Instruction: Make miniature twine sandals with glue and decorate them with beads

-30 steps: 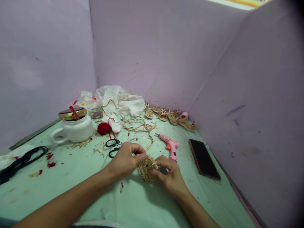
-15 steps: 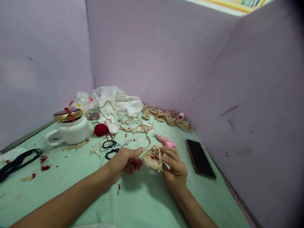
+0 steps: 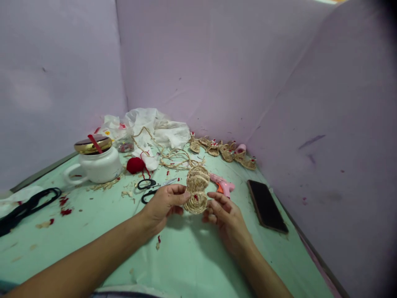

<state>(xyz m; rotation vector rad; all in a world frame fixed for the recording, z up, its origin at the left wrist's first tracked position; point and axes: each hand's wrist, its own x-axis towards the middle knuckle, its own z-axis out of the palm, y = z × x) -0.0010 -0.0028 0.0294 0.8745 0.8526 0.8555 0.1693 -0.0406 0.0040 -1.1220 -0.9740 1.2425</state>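
A small slipper [image 3: 197, 182] of coiled straw braid is held up over the table with its sole and strap facing me, a red bit near its lower end. My left hand [image 3: 169, 203] grips its left edge, thumb on top and fingers behind. My right hand [image 3: 225, 215] is close by the slipper's lower right edge, fingers bent and a little apart; whether the fingertips touch it I cannot tell. Just beyond lie black-handled scissors [image 3: 149, 184] on the left and a pink glue gun [image 3: 222, 184] on the right, partly hidden.
Several similar straw slippers [image 3: 227, 152] line the back wall. A straw cord [image 3: 173, 159], a red yarn ball [image 3: 135, 165], white plastic bags [image 3: 158, 128] and a lidded white mug [image 3: 101, 166] sit further back. A phone [image 3: 267, 206] lies right, black cord [image 3: 27, 209] left.
The slipper has been turned from a side-on tilt to face me. My left hand has taken hold of its left edge, while my right hand has loosened from it.
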